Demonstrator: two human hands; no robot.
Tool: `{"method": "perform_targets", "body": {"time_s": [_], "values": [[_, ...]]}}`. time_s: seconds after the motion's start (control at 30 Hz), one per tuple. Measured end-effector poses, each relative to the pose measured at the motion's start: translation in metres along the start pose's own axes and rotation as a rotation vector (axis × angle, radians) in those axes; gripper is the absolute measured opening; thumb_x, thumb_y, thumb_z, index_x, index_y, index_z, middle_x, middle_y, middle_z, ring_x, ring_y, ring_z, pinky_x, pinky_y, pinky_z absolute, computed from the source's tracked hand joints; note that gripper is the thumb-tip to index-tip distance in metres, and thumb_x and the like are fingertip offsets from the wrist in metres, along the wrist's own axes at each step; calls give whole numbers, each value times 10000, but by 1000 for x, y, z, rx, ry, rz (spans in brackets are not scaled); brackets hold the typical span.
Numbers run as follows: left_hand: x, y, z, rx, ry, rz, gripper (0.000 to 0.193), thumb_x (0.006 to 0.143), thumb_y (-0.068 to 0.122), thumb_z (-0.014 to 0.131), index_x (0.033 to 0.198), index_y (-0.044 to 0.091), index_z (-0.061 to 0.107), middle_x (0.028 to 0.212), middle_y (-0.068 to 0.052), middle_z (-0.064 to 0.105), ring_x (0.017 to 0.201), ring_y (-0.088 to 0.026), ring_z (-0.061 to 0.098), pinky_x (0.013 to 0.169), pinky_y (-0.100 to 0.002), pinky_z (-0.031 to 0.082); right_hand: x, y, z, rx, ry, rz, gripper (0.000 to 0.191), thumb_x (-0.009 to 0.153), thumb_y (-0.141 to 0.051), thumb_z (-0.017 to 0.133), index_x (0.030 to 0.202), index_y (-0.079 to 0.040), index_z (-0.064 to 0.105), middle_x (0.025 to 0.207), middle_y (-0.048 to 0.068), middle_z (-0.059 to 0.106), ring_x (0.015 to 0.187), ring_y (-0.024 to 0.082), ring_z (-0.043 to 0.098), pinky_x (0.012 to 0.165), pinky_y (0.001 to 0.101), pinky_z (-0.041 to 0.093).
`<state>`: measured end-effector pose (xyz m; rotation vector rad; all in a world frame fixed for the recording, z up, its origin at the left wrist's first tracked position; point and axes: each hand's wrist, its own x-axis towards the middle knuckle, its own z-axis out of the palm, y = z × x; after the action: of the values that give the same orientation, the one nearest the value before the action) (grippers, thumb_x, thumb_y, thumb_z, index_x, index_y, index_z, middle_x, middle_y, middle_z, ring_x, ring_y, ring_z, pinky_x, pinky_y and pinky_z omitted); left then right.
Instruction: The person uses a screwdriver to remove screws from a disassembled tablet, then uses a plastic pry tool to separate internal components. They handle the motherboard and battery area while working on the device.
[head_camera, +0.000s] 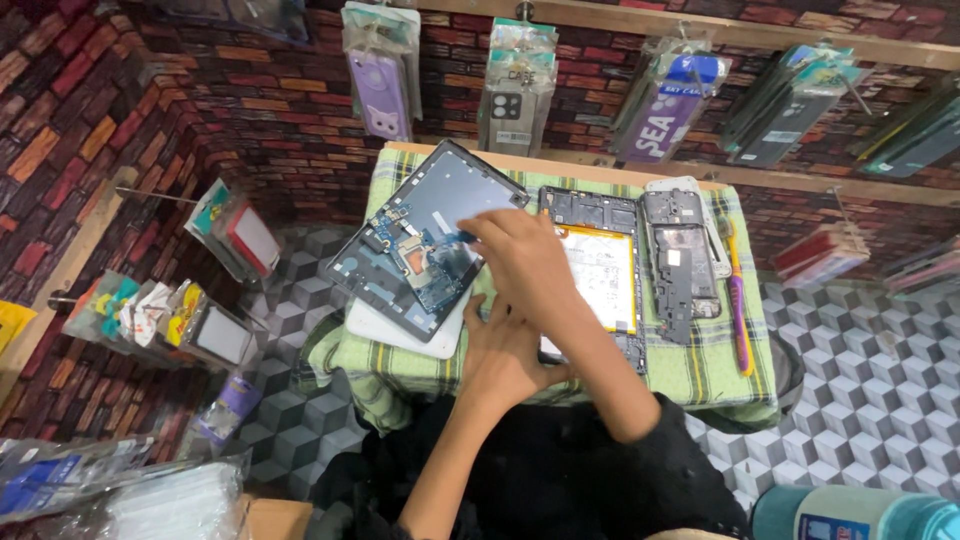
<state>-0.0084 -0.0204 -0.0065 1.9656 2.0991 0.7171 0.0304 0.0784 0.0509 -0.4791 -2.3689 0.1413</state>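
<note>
head view: opened tablet (425, 245) (tilted) under both hands' fingertips.

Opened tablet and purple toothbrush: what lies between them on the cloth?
In the head view, between the opened tablet and the purple toothbrush lie an opened phone with a pale battery and a dark inner frame.

Bare forearms, black short-sleeved top, both hands ungloved and ringless

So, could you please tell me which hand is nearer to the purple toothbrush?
The right hand, though it reaches over the opened tablet, well left of the toothbrush. The left hand lies lower, farther left.
</note>
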Motion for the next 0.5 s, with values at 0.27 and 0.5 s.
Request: {"method": "perform_targets", "body": {"time_s": [0.27, 0.5], "values": [[-1, -2, 5, 53, 89, 54, 1168, 585, 694, 826, 1480, 40, 460, 1604, -68, 383, 1462, -276, 325, 1099, -591, 187, -108, 23, -101, 95, -49, 349, 277, 784, -107, 822, 1051, -91, 750, 994, 79, 775, 916, 280, 714, 811, 372, 532], [-1, -3, 4, 77, 54, 34, 1171, 589, 698, 826, 1495, 67, 435, 1609, -53, 360, 1473, -265, 310, 1107, -584, 167, -163, 25, -112, 45, -96, 142, 203, 792, -21, 745, 981, -93, 754, 1001, 26, 778, 948, 208, 729, 844, 349, 530]]}}
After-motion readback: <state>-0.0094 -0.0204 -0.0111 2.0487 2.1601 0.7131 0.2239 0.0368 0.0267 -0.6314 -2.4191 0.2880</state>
